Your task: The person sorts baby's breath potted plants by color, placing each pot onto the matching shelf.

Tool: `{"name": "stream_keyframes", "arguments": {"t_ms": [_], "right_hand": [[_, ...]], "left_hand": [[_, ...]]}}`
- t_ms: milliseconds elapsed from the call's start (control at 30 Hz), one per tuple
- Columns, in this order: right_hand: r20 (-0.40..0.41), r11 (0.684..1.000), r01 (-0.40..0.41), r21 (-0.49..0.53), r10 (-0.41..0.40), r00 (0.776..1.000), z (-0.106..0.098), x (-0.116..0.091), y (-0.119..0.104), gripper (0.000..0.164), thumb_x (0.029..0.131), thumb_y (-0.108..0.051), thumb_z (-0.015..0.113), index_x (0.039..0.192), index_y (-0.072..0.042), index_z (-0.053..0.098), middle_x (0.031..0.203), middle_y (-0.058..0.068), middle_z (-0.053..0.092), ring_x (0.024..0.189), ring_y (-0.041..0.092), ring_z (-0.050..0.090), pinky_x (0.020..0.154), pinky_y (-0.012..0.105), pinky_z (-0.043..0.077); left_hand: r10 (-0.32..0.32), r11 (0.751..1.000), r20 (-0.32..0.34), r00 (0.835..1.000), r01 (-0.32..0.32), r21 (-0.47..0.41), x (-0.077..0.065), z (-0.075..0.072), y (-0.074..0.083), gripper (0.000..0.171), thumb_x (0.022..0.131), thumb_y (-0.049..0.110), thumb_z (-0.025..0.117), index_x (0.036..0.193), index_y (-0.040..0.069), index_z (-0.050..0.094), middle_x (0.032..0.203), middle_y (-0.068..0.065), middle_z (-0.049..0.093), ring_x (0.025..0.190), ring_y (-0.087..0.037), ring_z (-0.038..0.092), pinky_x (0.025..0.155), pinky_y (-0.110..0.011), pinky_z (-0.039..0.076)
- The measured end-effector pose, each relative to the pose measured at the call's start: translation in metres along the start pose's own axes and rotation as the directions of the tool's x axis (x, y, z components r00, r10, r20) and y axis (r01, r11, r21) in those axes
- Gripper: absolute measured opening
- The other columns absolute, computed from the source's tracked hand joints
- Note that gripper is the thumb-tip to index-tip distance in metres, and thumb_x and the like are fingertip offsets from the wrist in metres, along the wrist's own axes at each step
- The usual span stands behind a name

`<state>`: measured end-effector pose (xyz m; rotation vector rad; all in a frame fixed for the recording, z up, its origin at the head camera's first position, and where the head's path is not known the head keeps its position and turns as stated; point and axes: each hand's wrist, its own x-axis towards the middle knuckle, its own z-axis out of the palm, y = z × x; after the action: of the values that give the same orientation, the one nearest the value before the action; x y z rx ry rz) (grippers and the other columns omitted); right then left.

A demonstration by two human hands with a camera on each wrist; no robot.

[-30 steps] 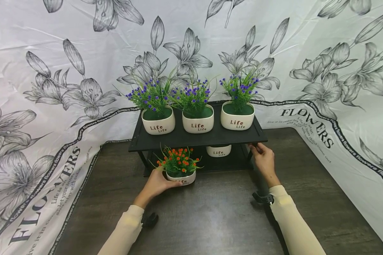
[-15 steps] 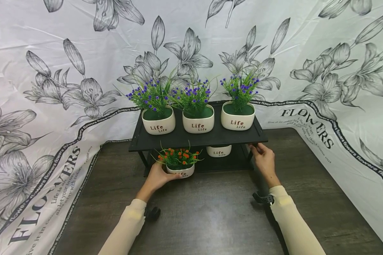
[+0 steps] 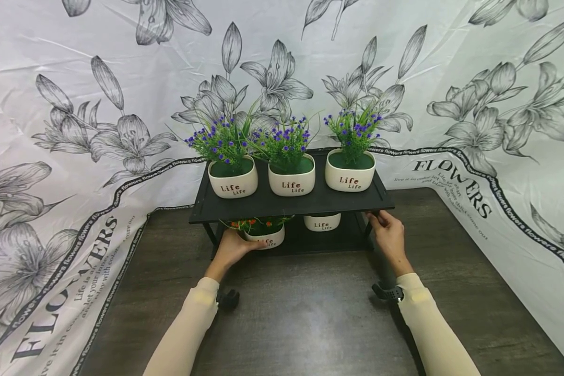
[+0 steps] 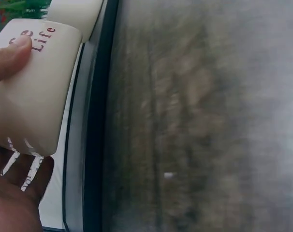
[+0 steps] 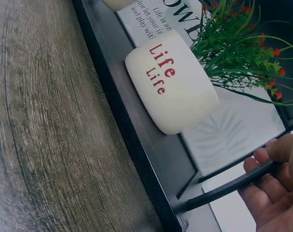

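Note:
My left hand grips a potted plant at the left of the two-tier black shelf. Its white pot reads "Life"; the orange flowers are partly hidden under the upper board. In the left wrist view my thumb lies across the front of the white pot, fingers round its end. At the shelf's right end my right hand holds the black post, fingers curled about it in the right wrist view. Another white pot with red-orange flowers stands on the lower tier.
Three white pots with purple flowers stand on the upper board: a left one, a middle one and a right one. A dark wooden table lies under the shelf. Behind hangs a flower-printed white cloth.
My left hand has moved the orange-flowered plant away from me, from in front of the shelf to under the upper board. My right hand stays at the post.

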<state>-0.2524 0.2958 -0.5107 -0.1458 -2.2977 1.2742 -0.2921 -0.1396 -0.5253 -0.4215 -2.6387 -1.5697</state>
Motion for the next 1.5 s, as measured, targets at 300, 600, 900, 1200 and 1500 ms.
{"name": "stream_keyframes", "arguments": {"t_ms": [300, 600, 900, 1200, 1500], "right_hand": [[0.009, 1.0, 0.003, 0.003, -0.003, 1.0, -0.001, 0.002, -0.003, 0.019, 0.106, -0.016, 0.068, 0.116, -0.003, 0.079, 0.078, 0.02, 0.069, 0.047, 0.001, 0.03, 0.046, 0.021, 0.024], [0.021, 1.0, 0.0, 0.01, 0.0, 1.0, 0.0, 0.003, -0.003, 0.021, 0.107, -0.016, 0.068, 0.12, -0.003, 0.078, 0.096, 0.024, 0.078, 0.049, 0.001, 0.033, 0.047, 0.02, 0.026], [0.015, 1.0, -0.007, -0.003, 0.007, 1.0, 0.001, 0.003, -0.002, 0.022, 0.106, -0.018, 0.07, 0.12, -0.005, 0.079, 0.109, 0.018, 0.081, 0.061, 0.006, 0.047, 0.052, 0.02, 0.031], [0.013, 1.0, 0.002, 0.01, -0.002, 1.0, 0.002, 0.002, 0.0, 0.02, 0.106, -0.017, 0.069, 0.117, -0.003, 0.079, 0.098, 0.022, 0.079, 0.052, 0.004, 0.035, 0.049, 0.021, 0.027], [-0.002, 1.0, 0.006, 0.001, -0.006, 1.0, 0.002, 0.001, 0.002, 0.018, 0.105, -0.017, 0.071, 0.114, -0.003, 0.079, 0.09, 0.022, 0.077, 0.056, 0.005, 0.038, 0.05, 0.021, 0.026]], "left_hand": [[-0.075, 0.997, -0.009, 0.997, 0.075, -0.002, 0.021, -0.004, -0.003, 0.096, 0.077, 0.039, 0.098, 0.155, 0.015, 0.048, 0.147, -0.015, 0.062, 0.135, -0.037, 0.062, 0.114, -0.056, 0.05], [0.034, 0.999, -0.012, 0.999, -0.035, -0.035, 0.038, -0.003, -0.011, 0.093, 0.075, 0.025, 0.1, 0.152, 0.015, 0.05, 0.148, -0.013, 0.06, 0.136, -0.036, 0.061, 0.117, -0.056, 0.048], [-0.016, 1.0, 0.01, 1.0, 0.016, -0.023, 0.048, 0.0, -0.012, 0.089, 0.076, 0.026, 0.1, 0.15, 0.015, 0.052, 0.146, -0.011, 0.063, 0.136, -0.034, 0.062, 0.119, -0.054, 0.047], [-0.048, 0.996, 0.088, 0.995, 0.055, -0.074, 0.052, -0.002, -0.02, 0.082, 0.08, 0.025, 0.097, 0.15, 0.017, 0.054, 0.147, -0.011, 0.064, 0.137, -0.035, 0.062, 0.119, -0.055, 0.046], [-0.087, 0.988, 0.129, 0.988, 0.102, -0.114, 0.049, -0.002, -0.019, 0.077, 0.085, 0.025, 0.092, 0.151, 0.014, 0.054, 0.15, -0.014, 0.061, 0.141, -0.038, 0.058, 0.122, -0.058, 0.041]]}}
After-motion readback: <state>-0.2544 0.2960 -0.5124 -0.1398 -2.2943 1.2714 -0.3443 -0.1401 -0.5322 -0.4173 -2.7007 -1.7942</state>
